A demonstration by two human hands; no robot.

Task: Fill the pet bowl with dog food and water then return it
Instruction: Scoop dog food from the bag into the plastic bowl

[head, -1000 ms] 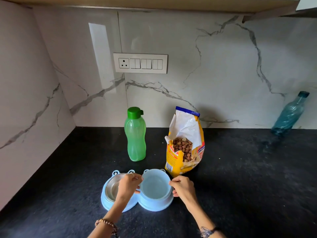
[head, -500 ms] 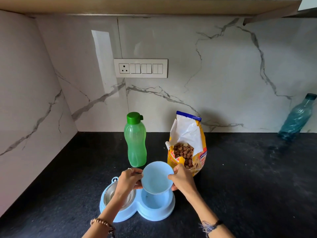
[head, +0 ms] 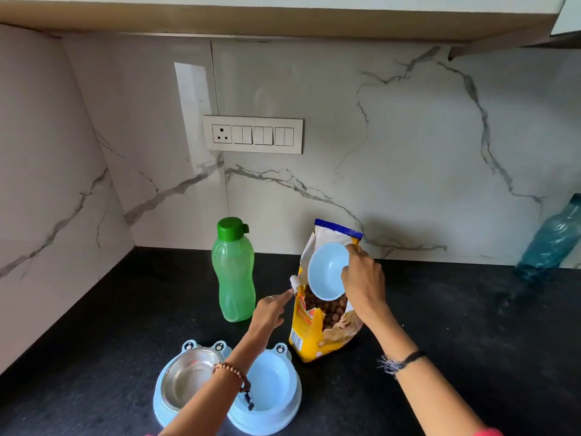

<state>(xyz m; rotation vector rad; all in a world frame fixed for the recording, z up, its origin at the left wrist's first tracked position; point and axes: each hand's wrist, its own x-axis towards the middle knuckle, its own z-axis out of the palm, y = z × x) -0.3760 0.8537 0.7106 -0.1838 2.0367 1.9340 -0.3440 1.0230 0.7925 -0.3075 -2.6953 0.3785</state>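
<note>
My right hand (head: pixel 364 284) grips a small light-blue bowl (head: pixel 327 270) by its rim, tilted over the open mouth of the yellow dog food bag (head: pixel 309 328). Brown kibble (head: pixel 327 309) shows inside the bag. My left hand (head: pixel 270 313) reaches to the bag's torn left edge, its fingertips touching the flap. The light-blue double pet bowl stand (head: pixel 292 401) sits at the counter's near edge, with a steel bowl (head: pixel 188 379) in its left socket and the right socket bare. A green water bottle (head: pixel 234 272) with its cap on stands left of the bag.
The black counter (head: pixel 456 325) meets marble walls at the back and left. A teal bottle (head: pixel 553 240) leans at the far right against the wall. A switch panel (head: pixel 253 134) is on the back wall. A cabinet underside runs overhead.
The blue bowl was lifted out of the stand's right socket and carried up to the bag's mouth in my right hand. My left hand let go of it and moved to the bag's edge.
</note>
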